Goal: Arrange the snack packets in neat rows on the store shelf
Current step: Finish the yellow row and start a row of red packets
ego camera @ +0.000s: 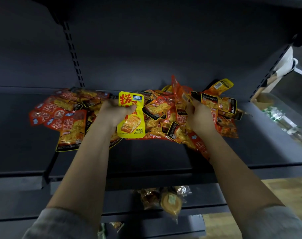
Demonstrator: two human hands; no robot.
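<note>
yellow packet (131, 114) — middle hidden by gripping left hand (114, 112)

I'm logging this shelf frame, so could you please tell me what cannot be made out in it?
- Head view: the left hand covers the middle of the yellow packet.
- The right hand hides its own grip inside the packet pile.
- Lower-shelf wrapped snacks: dim, labels unreadable.
- Upper shelf: cut off by the top edge.

"KONCHE" (partly cut) on orange packet (70, 135)
</note>
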